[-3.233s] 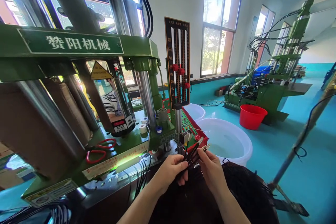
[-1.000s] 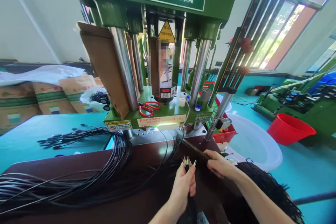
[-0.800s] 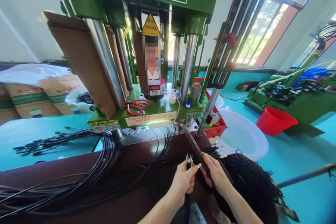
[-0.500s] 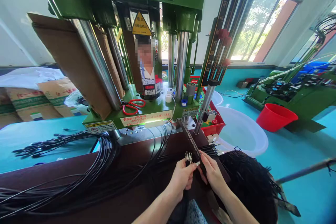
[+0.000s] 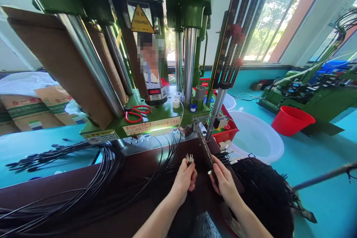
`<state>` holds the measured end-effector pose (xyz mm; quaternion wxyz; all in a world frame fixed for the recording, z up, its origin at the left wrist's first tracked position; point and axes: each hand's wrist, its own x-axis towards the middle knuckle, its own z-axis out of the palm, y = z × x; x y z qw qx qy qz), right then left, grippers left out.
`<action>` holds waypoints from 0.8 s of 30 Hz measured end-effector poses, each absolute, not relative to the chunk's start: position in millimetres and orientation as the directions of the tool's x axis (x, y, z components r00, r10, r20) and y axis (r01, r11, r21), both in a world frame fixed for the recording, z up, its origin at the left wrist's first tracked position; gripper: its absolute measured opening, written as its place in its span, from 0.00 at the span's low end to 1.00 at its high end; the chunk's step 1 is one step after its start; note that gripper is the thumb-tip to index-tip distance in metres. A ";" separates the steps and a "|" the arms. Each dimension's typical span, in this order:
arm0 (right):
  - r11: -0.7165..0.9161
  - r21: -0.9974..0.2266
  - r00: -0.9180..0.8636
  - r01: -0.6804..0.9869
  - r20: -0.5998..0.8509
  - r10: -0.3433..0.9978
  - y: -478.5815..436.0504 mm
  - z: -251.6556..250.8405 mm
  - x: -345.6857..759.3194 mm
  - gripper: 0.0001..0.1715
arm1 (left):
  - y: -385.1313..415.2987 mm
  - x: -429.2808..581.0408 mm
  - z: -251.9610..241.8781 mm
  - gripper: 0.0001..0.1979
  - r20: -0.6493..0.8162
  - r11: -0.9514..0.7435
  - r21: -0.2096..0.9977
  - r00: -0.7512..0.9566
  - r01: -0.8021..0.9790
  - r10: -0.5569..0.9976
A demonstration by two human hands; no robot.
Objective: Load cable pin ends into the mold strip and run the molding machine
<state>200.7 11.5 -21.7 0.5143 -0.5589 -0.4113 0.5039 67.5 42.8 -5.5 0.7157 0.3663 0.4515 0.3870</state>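
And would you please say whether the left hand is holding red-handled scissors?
No, the scissors lie on the green machine, apart from the left hand.

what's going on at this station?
A person is seated or standing at a green press. Their left hand grips a bunch of metal-tipped cable ends. Their right hand holds a long dark bar slanting toward the press base; whether it touches is unclear. The hands are apart. Black cables lie across the brown table.
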 end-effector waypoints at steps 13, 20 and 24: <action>-0.101 -0.994 0.039 0.030 -0.100 0.994 10.4 -12.3 200.3 0.36 | 42.7 72.3 -1.3 0.19 -0.424 0.509 0.842 0.364 -0.179 0.829; 0.032 -0.978 0.042 0.206 0.042 0.998 8.5 -24.0 197.4 0.32 | 43.5 73.4 -2.1 0.17 -0.382 0.422 0.902 0.285 -0.094 0.879; -0.125 -0.992 0.095 0.022 -0.122 0.988 8.6 -19.2 197.5 0.35 | 48.0 69.5 -3.3 0.17 -0.274 0.310 0.920 0.173 -0.240 0.946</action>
